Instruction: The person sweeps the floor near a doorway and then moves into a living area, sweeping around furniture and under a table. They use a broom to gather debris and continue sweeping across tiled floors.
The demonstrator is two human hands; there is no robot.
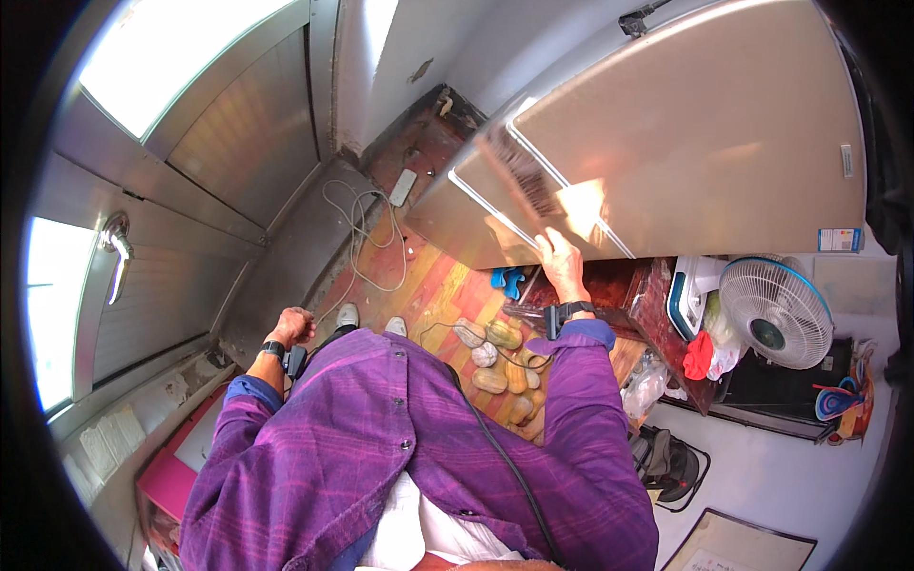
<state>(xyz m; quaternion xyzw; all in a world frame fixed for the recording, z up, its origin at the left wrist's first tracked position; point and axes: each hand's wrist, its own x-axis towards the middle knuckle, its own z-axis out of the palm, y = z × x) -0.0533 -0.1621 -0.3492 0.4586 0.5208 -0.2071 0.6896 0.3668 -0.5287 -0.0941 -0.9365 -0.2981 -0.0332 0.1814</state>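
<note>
My right hand (pixel 563 265) grips the end of a long brush (pixel 518 175) with dark bristles, blurred as if moving. The brush lies across the view of the lower doors of a beige refrigerator (pixel 685 135); whether it touches them I cannot tell. My left hand (pixel 293 326) hangs near my hip at the left, fingers curled, with no object visible in it. A black strap with a small device sits on each wrist.
Several squashes (pixel 490 380) lie on the wooden floor (pixel 435 285) by my feet. A white cable (pixel 355 221) loops near a power strip (pixel 403 188). A metal door (pixel 171 307) stands left; an electric fan (pixel 775 312) and a dark red wooden cabinet (pixel 653 314) stand right.
</note>
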